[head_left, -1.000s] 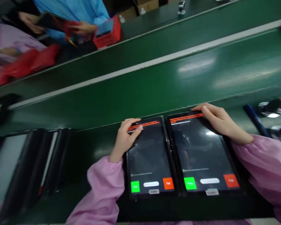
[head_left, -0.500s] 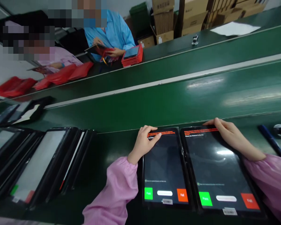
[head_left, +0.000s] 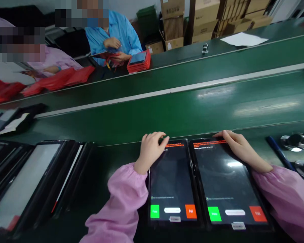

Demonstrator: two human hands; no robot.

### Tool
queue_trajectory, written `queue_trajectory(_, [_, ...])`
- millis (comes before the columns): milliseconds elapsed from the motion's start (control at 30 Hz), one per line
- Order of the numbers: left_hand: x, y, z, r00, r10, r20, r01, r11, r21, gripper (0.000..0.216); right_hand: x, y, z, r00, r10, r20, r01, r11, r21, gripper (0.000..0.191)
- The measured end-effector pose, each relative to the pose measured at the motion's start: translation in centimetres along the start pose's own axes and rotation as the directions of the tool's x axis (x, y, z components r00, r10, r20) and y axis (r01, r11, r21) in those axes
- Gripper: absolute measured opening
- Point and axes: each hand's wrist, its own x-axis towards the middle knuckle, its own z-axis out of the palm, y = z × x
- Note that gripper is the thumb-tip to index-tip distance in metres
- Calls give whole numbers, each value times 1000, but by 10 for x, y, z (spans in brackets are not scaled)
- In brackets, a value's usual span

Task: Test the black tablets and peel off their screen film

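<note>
Two black tablets lie side by side on the green bench in front of me, the left tablet and the right tablet. Both screens are lit, with red text on top and green and red buttons below. My left hand is over the upper left corner of the left tablet, fingers curved and apart, thumb just above the top edge. At the top edge of the right tablet rests my right hand, its fingers reaching along the edge and thumb extended; some fingertips are hidden. Neither hand grips anything.
Several more tablets lean in a row at left. A blue pen and shiny metal objects lie at right. Across the bench, two people handle devices beside red sleeves and a red stack; cardboard boxes stand behind.
My left hand has risen slightly, its thumb moving off the screen toward the tablet's top edge. My right hand stays at its tablet. The whole view has shifted a little.
</note>
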Motion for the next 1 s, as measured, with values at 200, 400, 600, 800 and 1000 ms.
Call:
queue_trajectory(200, [-22, -27, -1, 999, -25, -42, 13, 960, -278, 64, -1, 5, 2, 1000, 23, -12, -23, 998, 58, 85])
queue_trajectory(400, [-13, -25, 10, 1000, -12, -10, 7, 931, -365, 59, -4, 8, 4, 996, 39, -86, -27, 990, 135, 85])
queue_trajectory(600, [-12, -28, 11, 993, -72, -98, 27, 918, -395, 47, -4, 6, 3, 986, -26, -163, 44, 993, 107, 78])
queue_trajectory(800, [-105, -26, -14, 972, -167, -163, 90, 912, -400, 46, -64, -18, -19, 906, -306, -291, 293, 952, -89, 40])
queue_trajectory(1000, [-214, -31, -17, 964, -263, -27, 234, 894, -383, 49, -138, -49, -3, 713, -699, 53, 674, 661, -331, 20])
